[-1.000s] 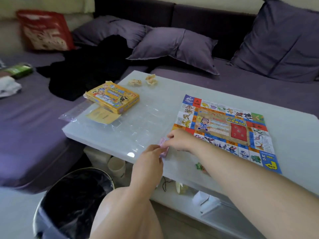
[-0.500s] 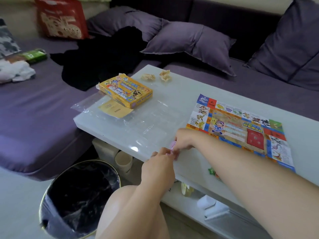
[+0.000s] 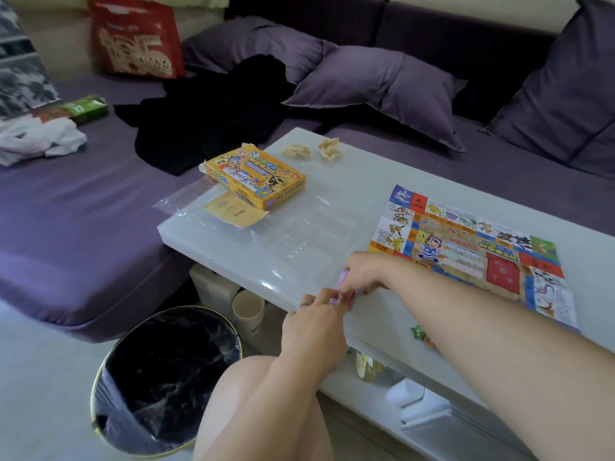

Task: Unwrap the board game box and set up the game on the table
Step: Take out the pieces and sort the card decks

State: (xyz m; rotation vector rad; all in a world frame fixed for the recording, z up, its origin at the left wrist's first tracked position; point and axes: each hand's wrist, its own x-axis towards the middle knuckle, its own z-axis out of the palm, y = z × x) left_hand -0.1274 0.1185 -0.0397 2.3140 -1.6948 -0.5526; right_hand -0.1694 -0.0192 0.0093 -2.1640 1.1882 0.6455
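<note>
Closer now, left hand meets right hand; both grips pinch a small pink piece at counter edge. Yellow box unwrapped, board laid out; pieces likely still to place.

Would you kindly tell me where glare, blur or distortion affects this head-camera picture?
Head view: a glare spot sits on the table near its front edge, and the clear wrap shimmers; head view, top left: the red bag is motion-blurred; head view, centre: the pink piece is too small and soft to identify.
</note>
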